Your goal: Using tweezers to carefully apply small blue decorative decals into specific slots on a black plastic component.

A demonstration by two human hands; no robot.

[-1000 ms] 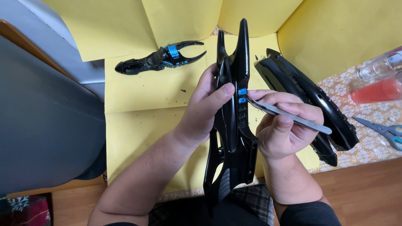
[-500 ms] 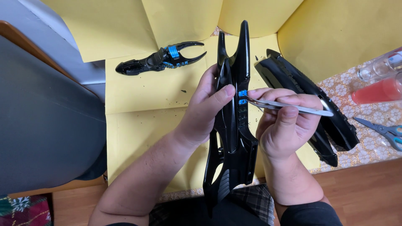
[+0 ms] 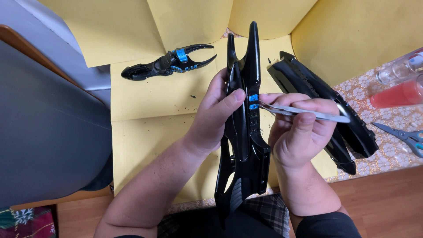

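Fingers of the left hand (image 3: 216,117) wrap around the upper shaft of a long glossy black plastic model part with two pointed prongs (image 3: 244,132), the thumb pressed flat against its front face and the remaining digits curled behind it. Fingers of the right hand (image 3: 299,132) are pinched on a pair of slim silver metal tweezers (image 3: 304,112), whose tips meet the small blue rectangular patches (image 3: 253,101) on the part's shaft. The part is held upright above the person's lap, its prongs pointing away from the body and its broad base lying over dark plaid fabric (image 3: 264,211). Beneath both hands lie overlapping sheets of yellow paper (image 3: 150,132), dotted with fine dark flecks. On the paper to the upper left rests a smaller black claw-shaped model piece with a blue band (image 3: 169,64), well apart from the hands. To the right, partly behind the right hand, lies a second long black glossy shell piece (image 3: 317,101), extending onto a floral patterned tablecloth (image 3: 387,132). At the far right edge lie blue-handled scissors (image 3: 403,136) and a clear bottle of red liquid (image 3: 396,92).
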